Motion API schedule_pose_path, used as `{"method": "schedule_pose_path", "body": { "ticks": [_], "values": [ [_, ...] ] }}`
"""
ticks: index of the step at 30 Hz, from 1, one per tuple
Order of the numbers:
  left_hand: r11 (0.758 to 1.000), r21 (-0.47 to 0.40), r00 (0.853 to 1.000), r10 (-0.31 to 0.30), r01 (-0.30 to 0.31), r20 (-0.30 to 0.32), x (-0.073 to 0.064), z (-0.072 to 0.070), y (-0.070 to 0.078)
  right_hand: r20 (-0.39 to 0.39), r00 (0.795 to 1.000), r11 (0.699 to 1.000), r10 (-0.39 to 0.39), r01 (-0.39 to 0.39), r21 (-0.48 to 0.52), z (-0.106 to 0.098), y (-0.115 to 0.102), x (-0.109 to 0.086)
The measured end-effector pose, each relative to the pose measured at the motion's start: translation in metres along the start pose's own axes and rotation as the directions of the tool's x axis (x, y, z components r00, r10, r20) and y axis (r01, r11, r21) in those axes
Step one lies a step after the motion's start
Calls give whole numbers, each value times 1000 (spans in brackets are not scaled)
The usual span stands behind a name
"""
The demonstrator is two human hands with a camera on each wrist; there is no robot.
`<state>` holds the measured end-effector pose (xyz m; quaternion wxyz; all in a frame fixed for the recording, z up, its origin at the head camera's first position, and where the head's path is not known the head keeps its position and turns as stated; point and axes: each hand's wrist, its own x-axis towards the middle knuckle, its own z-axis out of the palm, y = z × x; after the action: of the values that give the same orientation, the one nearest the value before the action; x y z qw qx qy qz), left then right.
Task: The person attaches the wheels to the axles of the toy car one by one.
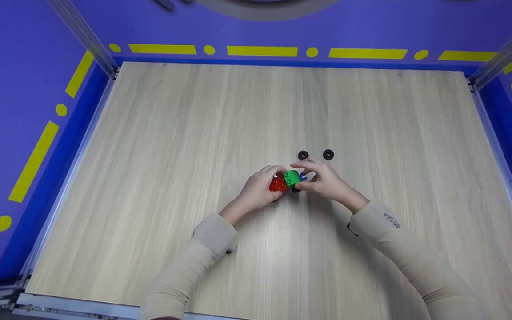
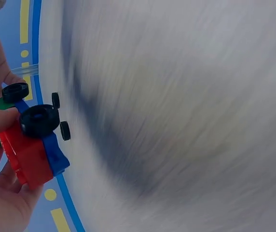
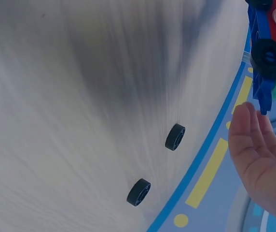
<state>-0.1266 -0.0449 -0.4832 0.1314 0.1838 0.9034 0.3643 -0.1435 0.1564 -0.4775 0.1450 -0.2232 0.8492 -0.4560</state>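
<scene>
The left hand [image 1: 258, 189] grips the red end of a toy car [image 1: 289, 179] above the middle of the surface [image 1: 158, 178]. The right hand [image 1: 327, 181] is spread loosely by the green end; I cannot tell if it touches. Two loose black wheels [image 1: 328, 154] lie nearby, toward the far edge.

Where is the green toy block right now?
In the head view, the green toy block is slightly right of centre, between the red toy block in the left hand and the right hand.
</scene>
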Motion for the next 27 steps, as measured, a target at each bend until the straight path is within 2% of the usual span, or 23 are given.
{"method": "schedule_pose_path", "body": {
  "ticks": [3, 8, 13, 16, 19, 22, 27],
  "values": [
    [999, 50, 1000, 23, -23, -7, -1, 0, 2, 20, 1000, 1000, 12, -12, -6, 1, 1, -1],
    [991, 115, 998, 66, -62, -25, -1, 0, 3, 12, 1000, 1000, 12, -12, -29, 5, 3, -1],
    [990, 117, 996, 83, -79, -35, -1, 2, 1, -21, 1000, 1000, 5, -6, -18, 8, 4, -3],
    [990, 126, 994, 75, -66, -74, 0, 4, -1, -61, 998, 1000, 17, -18, -11, 10, 4, -4],
    [993, 116, 988, 21, -3, -150, -2, 6, -3, -121, 992, 999, 44, -45, -12, 13, 6, -6],
    [994, 60, 974, -72, 87, -213, -3, 8, -5, -192, 980, 999, 46, -50, -17, 15, 8, -8],
    [981, -53, 953, -195, 188, -230, -5, 11, -7, -284, 959, 1000, 12, -19, -25, 19, 13, -10]
  ]
}}
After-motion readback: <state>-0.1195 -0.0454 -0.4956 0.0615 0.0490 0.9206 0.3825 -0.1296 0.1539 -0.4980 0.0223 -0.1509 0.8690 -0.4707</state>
